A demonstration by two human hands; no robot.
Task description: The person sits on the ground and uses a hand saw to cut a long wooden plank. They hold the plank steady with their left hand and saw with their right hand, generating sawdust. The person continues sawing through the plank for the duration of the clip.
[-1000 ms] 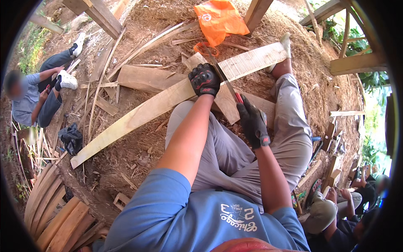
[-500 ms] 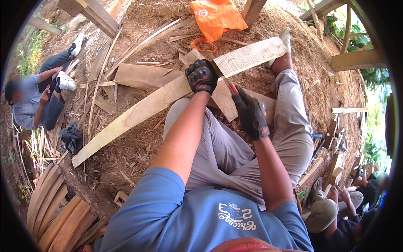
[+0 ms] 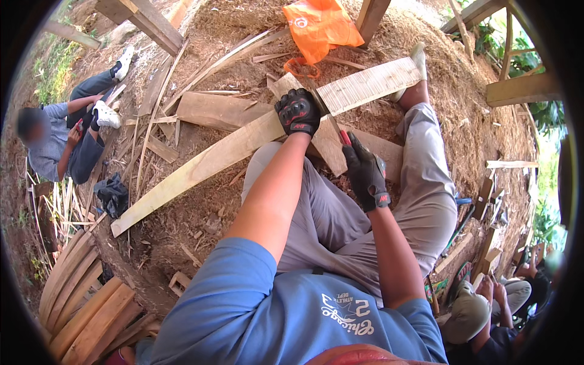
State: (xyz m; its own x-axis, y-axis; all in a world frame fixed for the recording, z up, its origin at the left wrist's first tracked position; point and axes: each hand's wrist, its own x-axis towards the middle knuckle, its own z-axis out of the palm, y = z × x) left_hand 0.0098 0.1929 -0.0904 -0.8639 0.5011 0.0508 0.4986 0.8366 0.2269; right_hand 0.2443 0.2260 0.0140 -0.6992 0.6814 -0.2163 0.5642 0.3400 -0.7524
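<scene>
A long, curved wooden plank [image 3: 201, 164] slants across my lap, its far right end resting near my foot. Many close parallel lines mark the plank's right-hand part. My left hand [image 3: 298, 112], in a black glove, grips the plank near its middle. Just right of those knuckles, a thin dark saw blade lies across the wood. My right hand [image 3: 366, 171], also gloved in black, is closed around the red handle [image 3: 345, 137] of this handsaw, below the plank's near edge. The glove covers most of the handle.
Loose boards [image 3: 213, 110] lie beneath and beyond the plank. An orange bag [image 3: 322, 27] is at the top. Curved timbers [image 3: 91, 310] are stacked at lower left. One person [image 3: 52, 143] sits at left beside a black plastic bag [image 3: 112, 194]; others [image 3: 486, 304] sit at lower right.
My right hand has drawn slightly down toward me with the saw handle, and more of the blade shows. My left hand keeps its place on the plank. The whole view has shifted slightly.
</scene>
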